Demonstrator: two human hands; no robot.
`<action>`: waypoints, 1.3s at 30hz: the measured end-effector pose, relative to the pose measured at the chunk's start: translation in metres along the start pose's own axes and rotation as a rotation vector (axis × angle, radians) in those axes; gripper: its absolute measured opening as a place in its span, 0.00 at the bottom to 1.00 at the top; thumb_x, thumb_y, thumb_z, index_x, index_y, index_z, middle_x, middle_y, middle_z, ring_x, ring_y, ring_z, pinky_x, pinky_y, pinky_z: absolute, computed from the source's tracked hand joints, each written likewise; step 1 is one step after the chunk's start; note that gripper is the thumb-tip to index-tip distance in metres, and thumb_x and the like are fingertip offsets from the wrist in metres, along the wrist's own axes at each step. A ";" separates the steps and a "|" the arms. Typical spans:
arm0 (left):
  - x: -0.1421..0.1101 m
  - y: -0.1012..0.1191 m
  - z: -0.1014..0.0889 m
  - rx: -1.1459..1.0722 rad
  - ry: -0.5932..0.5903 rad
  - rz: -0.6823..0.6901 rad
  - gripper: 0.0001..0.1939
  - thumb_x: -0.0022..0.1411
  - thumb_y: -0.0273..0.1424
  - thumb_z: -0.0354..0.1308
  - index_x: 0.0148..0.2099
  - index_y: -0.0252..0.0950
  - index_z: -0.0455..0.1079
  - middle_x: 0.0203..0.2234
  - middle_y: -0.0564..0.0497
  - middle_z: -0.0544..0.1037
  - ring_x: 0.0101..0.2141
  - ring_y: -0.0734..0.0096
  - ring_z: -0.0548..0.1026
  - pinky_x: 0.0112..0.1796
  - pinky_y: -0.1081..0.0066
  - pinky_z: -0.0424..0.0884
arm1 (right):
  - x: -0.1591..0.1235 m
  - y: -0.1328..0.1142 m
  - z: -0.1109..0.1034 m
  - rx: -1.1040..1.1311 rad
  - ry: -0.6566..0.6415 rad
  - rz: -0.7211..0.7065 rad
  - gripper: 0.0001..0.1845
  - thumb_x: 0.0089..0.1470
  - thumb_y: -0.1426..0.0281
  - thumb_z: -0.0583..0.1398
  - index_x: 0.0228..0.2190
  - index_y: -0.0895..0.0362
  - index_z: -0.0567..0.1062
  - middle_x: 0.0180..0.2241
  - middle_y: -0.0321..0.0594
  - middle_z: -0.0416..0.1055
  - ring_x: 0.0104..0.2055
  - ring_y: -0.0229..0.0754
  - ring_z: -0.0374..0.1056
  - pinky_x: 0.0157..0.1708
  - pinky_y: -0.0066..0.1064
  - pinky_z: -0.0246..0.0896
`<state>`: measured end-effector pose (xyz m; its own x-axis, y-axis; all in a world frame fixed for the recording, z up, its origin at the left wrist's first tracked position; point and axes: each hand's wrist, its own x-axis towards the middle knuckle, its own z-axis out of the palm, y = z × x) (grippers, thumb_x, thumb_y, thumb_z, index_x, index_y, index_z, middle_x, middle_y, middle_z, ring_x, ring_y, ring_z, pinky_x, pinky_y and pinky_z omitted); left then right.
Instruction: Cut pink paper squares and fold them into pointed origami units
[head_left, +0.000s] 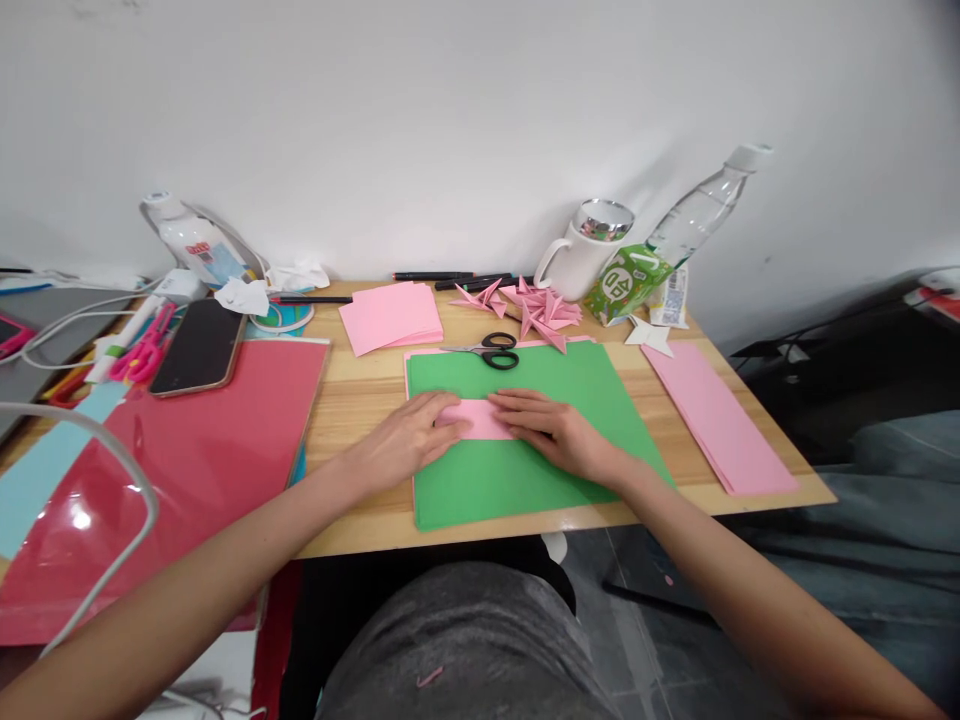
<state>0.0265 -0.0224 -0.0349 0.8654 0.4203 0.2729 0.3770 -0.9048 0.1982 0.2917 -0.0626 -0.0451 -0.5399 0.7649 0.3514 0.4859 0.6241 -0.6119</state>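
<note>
A folded strip of pink paper (481, 420) lies across a stack of green paper (480, 495). At its left end, my left hand (401, 435) holds the strip, fingertips along the top edge and thumb near the lower part. My right hand (559, 435) holds the other end the same way, its fingers pointing left and pressed onto the paper. The middle of the strip shows between both hands. Just above the strip, small scissors (495, 350) with black handles rest near the green stack's top edge, blades toward the left.
Pink squares (394, 315), folded pink star shapes (544, 310) and black pens (435, 276) lie behind. A white mug (585, 255), green carton (626, 285) and clear bottle (697, 215) stand back right. Pink strips (727, 420) lie right; a phone (199, 345) sits on a red folder (225, 450).
</note>
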 end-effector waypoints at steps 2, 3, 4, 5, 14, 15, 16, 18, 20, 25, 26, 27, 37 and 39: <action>0.004 0.002 -0.004 -0.009 -0.091 -0.039 0.18 0.70 0.32 0.42 0.54 0.40 0.69 0.53 0.43 0.68 0.53 0.62 0.67 0.50 0.61 0.68 | 0.005 0.006 -0.003 0.047 0.007 0.036 0.15 0.60 0.72 0.56 0.46 0.52 0.76 0.51 0.43 0.72 0.56 0.47 0.65 0.54 0.47 0.64; 0.006 0.003 -0.007 -0.013 -0.136 -0.058 0.18 0.70 0.33 0.42 0.55 0.42 0.68 0.54 0.44 0.67 0.53 0.62 0.66 0.51 0.61 0.67 | 0.007 0.009 -0.004 0.073 0.012 0.062 0.13 0.59 0.72 0.57 0.44 0.51 0.78 0.49 0.43 0.74 0.54 0.47 0.67 0.53 0.46 0.65; 0.008 0.004 -0.009 -0.014 -0.176 -0.071 0.18 0.71 0.33 0.41 0.56 0.44 0.67 0.55 0.45 0.66 0.53 0.62 0.65 0.51 0.61 0.66 | 0.009 0.011 -0.005 0.099 0.019 0.084 0.12 0.59 0.71 0.58 0.42 0.51 0.79 0.48 0.42 0.75 0.53 0.47 0.67 0.52 0.46 0.66; 0.009 0.005 -0.010 -0.009 -0.209 -0.078 0.18 0.71 0.33 0.41 0.57 0.45 0.67 0.56 0.45 0.66 0.54 0.62 0.64 0.52 0.61 0.65 | 0.010 0.014 -0.006 0.124 0.024 0.102 0.11 0.58 0.71 0.59 0.41 0.51 0.79 0.47 0.42 0.75 0.52 0.47 0.68 0.51 0.45 0.67; 0.006 0.000 -0.005 0.009 -0.237 -0.045 0.20 0.70 0.28 0.42 0.60 0.49 0.62 0.61 0.49 0.60 0.59 0.59 0.58 0.56 0.59 0.59 | 0.009 0.016 -0.005 0.181 0.023 0.114 0.15 0.58 0.69 0.59 0.46 0.47 0.76 0.48 0.39 0.75 0.53 0.46 0.66 0.52 0.45 0.65; 0.005 0.000 -0.004 0.005 -0.241 -0.044 0.20 0.70 0.28 0.42 0.60 0.49 0.62 0.62 0.49 0.59 0.59 0.59 0.57 0.56 0.59 0.58 | 0.009 0.016 -0.005 0.178 0.015 0.113 0.15 0.58 0.69 0.59 0.47 0.47 0.76 0.49 0.39 0.74 0.54 0.46 0.66 0.53 0.45 0.65; 0.005 -0.001 -0.003 -0.001 -0.245 -0.048 0.20 0.71 0.29 0.42 0.60 0.49 0.62 0.62 0.48 0.59 0.60 0.58 0.57 0.56 0.59 0.58 | 0.009 0.016 -0.006 0.173 0.008 0.110 0.15 0.58 0.69 0.59 0.47 0.47 0.76 0.49 0.38 0.74 0.54 0.46 0.65 0.53 0.45 0.64; 0.003 -0.001 -0.002 -0.026 -0.237 -0.076 0.19 0.71 0.32 0.42 0.61 0.49 0.61 0.62 0.49 0.59 0.60 0.58 0.56 0.57 0.59 0.57 | 0.008 0.017 -0.007 0.159 0.001 0.093 0.14 0.59 0.69 0.58 0.46 0.47 0.76 0.49 0.38 0.74 0.55 0.47 0.65 0.53 0.45 0.64; 0.002 -0.002 0.001 -0.055 -0.236 -0.100 0.19 0.71 0.33 0.43 0.62 0.50 0.60 0.63 0.51 0.57 0.61 0.58 0.55 0.58 0.59 0.55 | 0.008 0.017 -0.008 0.143 -0.004 0.068 0.13 0.59 0.69 0.57 0.44 0.47 0.77 0.49 0.39 0.74 0.55 0.47 0.65 0.53 0.46 0.64; 0.002 -0.003 0.000 -0.037 -0.270 -0.079 0.20 0.70 0.30 0.43 0.62 0.50 0.60 0.64 0.51 0.55 0.62 0.58 0.52 0.58 0.57 0.54 | 0.006 0.018 -0.008 0.105 -0.024 0.049 0.13 0.60 0.70 0.57 0.42 0.48 0.79 0.51 0.40 0.72 0.56 0.48 0.64 0.54 0.46 0.63; 0.003 -0.002 -0.001 -0.023 -0.270 -0.066 0.20 0.70 0.30 0.43 0.61 0.50 0.61 0.63 0.51 0.56 0.62 0.57 0.52 0.58 0.56 0.54 | 0.005 0.017 -0.009 0.102 -0.027 0.049 0.13 0.60 0.69 0.56 0.42 0.48 0.79 0.51 0.40 0.72 0.56 0.47 0.64 0.54 0.46 0.63; 0.004 -0.001 -0.003 -0.012 -0.271 -0.053 0.20 0.70 0.30 0.43 0.60 0.51 0.62 0.63 0.50 0.56 0.62 0.57 0.53 0.58 0.56 0.55 | 0.005 0.017 -0.009 0.102 -0.031 0.047 0.13 0.60 0.69 0.56 0.42 0.48 0.79 0.51 0.40 0.72 0.57 0.47 0.64 0.54 0.46 0.63; 0.008 0.004 -0.008 -0.027 -0.238 -0.026 0.19 0.71 0.31 0.42 0.59 0.48 0.65 0.61 0.47 0.60 0.61 0.57 0.55 0.57 0.56 0.56 | 0.004 0.012 -0.013 0.113 -0.069 0.040 0.13 0.60 0.68 0.56 0.43 0.49 0.78 0.52 0.41 0.71 0.60 0.47 0.61 0.56 0.47 0.61; 0.007 0.003 -0.007 -0.034 -0.242 -0.038 0.19 0.70 0.31 0.43 0.60 0.49 0.63 0.61 0.48 0.60 0.61 0.57 0.55 0.57 0.55 0.56 | 0.004 0.012 -0.015 0.116 -0.092 0.032 0.14 0.61 0.69 0.56 0.45 0.49 0.77 0.54 0.41 0.69 0.61 0.46 0.59 0.57 0.47 0.60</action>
<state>0.0309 -0.0218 -0.0259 0.9063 0.4215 0.0324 0.4028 -0.8842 0.2366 0.3058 -0.0498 -0.0411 -0.5890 0.7628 0.2668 0.4240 0.5728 -0.7015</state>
